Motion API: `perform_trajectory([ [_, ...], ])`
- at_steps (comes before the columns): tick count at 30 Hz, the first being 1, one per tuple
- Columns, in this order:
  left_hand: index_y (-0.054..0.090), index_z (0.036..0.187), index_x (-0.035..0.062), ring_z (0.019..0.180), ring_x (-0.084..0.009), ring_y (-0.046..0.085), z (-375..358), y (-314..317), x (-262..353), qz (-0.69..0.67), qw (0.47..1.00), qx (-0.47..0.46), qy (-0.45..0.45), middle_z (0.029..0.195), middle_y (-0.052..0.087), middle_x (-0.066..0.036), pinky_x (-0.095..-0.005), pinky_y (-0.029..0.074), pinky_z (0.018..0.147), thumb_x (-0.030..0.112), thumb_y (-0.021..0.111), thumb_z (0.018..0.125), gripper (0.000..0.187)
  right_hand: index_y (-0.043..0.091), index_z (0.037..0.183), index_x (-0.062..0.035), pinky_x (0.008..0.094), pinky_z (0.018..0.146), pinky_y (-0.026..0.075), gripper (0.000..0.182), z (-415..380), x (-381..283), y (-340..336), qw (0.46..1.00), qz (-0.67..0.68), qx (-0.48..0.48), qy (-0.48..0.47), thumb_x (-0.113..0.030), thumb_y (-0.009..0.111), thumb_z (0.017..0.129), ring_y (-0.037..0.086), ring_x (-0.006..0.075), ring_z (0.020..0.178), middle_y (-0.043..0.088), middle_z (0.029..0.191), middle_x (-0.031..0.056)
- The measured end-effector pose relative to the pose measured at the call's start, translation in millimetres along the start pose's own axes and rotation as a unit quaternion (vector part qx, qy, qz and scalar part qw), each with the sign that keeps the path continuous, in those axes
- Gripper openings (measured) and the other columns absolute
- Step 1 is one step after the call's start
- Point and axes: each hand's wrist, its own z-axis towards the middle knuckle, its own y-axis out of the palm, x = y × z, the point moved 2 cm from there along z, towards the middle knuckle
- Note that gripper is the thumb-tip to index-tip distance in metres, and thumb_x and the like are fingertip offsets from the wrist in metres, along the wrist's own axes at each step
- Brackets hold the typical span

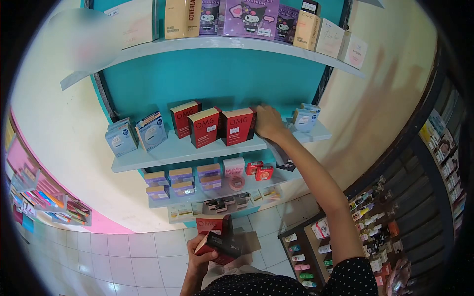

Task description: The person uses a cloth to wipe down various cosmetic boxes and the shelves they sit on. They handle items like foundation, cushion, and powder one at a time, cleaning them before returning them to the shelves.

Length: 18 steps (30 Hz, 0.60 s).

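Note:
Low in the view, my left hand [200, 250] grips a dark red OMG box [222, 246], with a second red OMG box [207, 224] just above it. My right hand [269, 121] reaches onto the middle shelf [173, 157], beside the right one of the red OMG boxes [239, 127] standing there. Its fingers are partly hidden behind that box's side, and something grey hangs below the wrist. Two more OMG boxes stand to the left, one in front [205, 127] and one farther back [181, 118].
Light blue boxes [151, 130] stand at the left of the shelf, others [305, 117] at its right end. An upper shelf [197, 43] holds foundation and purple boxes. Lower shelves [182, 198] hold small packages. A dark rack [306, 246] with bottles stands at the right.

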Motion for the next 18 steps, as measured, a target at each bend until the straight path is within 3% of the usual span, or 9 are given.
perform_trajectory([
  [2,0.057,0.076,-0.002,0.068,-0.0114,0.051,-1,-6,-1,-0.003,1.0,0.003,0.003,0.074,0.056,-0.004,-0.0223,0.039,0.066,0.009,0.069,0.05,0.032,0.057,0.077,0.0002,0.0424,0.073,0.042,0.016,-8,1,-8,1.0,-0.01,-0.007,-0.017,-0.011,0.051,0.068,0.052,0.0376,0.081,0.054,0.086,0.0223],
  [4,0.057,0.076,-0.002,0.068,-0.0112,0.051,-1,-10,-1,-0.002,1.0,0.004,0.006,0.074,0.056,-0.004,-0.0222,0.039,0.066,0.01,0.069,0.049,0.032,0.058,0.082,0.0008,0.0408,0.076,0.04,0.019,-17,9,-17,0.995,0.064,-0.07,-0.043,-0.007,0.05,0.066,0.051,0.0356,0.086,0.054,0.09,0.0199],
  [8,0.057,0.075,-0.0016,0.067,-0.011,0.05,2,-9,2,0.002,1.0,0.021,0.016,0.074,0.056,-0.004,-0.022,0.038,0.064,0.011,0.07,0.049,0.032,0.058,0.085,0.0012,0.0395,0.076,0.04,0.023,-37,8,-38,0.99,0.1,-0.072,-0.064,0.0,0.049,0.063,0.05,0.034,0.088,0.054,0.089,0.0178],
  [11,0.057,0.075,-0.0016,0.067,-0.011,0.05,5,-4,0,0.002,1.0,0.009,0.005,0.074,0.056,-0.004,-0.0218,0.038,0.064,0.011,0.07,0.049,0.032,0.059,0.086,-0.0001,0.0388,0.076,0.04,0.029,-27,11,-24,0.994,0.083,-0.057,-0.045,0.006,0.048,0.061,0.049,0.0328,0.09,0.055,0.089,0.0177],
  [13,0.057,0.075,-0.0016,0.067,-0.0111,0.05,6,-1,-2,0.013,1.0,-0.012,0.002,0.074,0.056,-0.004,-0.0217,0.038,0.064,0.01,0.07,0.049,0.032,0.06,0.086,-0.0018,0.0384,0.076,0.041,0.031,-19,10,-13,0.997,0.05,0.002,-0.065,0.007,0.047,0.06,0.05,0.0328,0.088,0.055,0.088,0.0175],
  [18,0.057,0.076,-0.0015,0.068,-0.0112,0.051,6,4,-5,0.014,0.999,-0.033,-0.012,0.075,0.057,-0.004,-0.0215,0.038,0.066,0.011,0.07,0.049,0.033,0.061,0.084,-0.0025,0.0385,0.076,0.04,0.028,-40,6,-17,0.989,0.108,0.018,-0.103,0.007,0.049,0.06,0.05,0.0325,0.087,0.054,0.087,0.0167],
])
